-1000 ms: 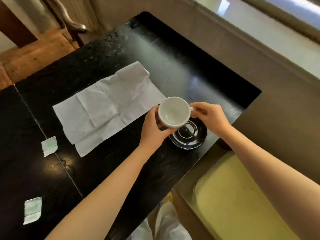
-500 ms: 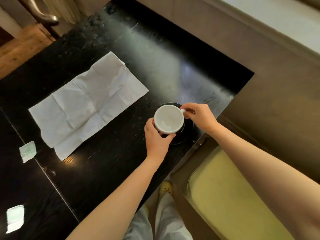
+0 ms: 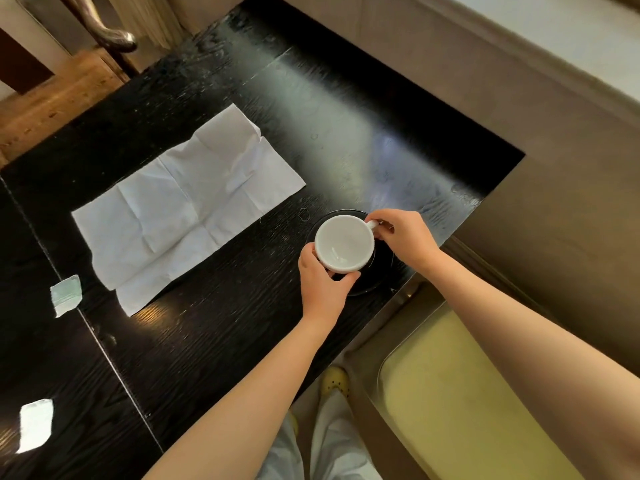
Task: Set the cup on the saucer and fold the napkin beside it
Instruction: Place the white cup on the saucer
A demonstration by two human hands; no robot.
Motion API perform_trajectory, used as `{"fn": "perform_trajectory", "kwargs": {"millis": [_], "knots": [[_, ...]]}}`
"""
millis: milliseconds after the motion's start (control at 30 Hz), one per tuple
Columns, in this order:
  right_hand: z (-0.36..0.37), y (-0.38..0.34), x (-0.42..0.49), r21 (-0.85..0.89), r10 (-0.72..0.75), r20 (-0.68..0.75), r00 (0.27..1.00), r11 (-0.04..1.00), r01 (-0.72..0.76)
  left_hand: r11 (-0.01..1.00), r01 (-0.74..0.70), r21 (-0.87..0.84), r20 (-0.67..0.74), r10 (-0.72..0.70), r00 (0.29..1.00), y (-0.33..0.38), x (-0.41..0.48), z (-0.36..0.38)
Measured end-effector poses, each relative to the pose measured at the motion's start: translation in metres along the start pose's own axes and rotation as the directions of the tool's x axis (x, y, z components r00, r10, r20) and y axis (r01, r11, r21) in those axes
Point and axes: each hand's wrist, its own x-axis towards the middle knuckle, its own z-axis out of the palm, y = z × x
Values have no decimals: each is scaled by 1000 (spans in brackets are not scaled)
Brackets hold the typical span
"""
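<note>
An empty white cup (image 3: 343, 242) is over the middle of a dark glossy saucer (image 3: 379, 271) near the right edge of the black table (image 3: 214, 323); whether it rests on it I cannot tell. My left hand (image 3: 322, 285) cradles the cup's near side. My right hand (image 3: 405, 239) pinches the handle on the cup's far right. To the left of the saucer a creased white napkin (image 3: 183, 206) lies spread flat and unfolded on the table.
Two small pale paper scraps (image 3: 65, 295) (image 3: 34, 424) lie at the table's left. A seam line runs across the table there. A yellow-green cushioned seat (image 3: 460, 403) stands below the table's right edge. A beige wall ledge borders the far right; wooden floor shows at upper left.
The cup has come down from above the saucer's left rim to its middle, held by both hands throughout. The view has shifted; the napkin has not moved.
</note>
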Motion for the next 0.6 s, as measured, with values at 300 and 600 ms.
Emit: {"fn": "perform_trajectory", "kwargs": {"millis": [300,600], "knots": [[-2,-5,0,29,113,24,993,993,-114,999,24,47,123,-30,992,4,2,-12],[-19,-19,9,-75,249,152,956,968,-240,980,31,198,163,-64,985,21,-1,-77]]}}
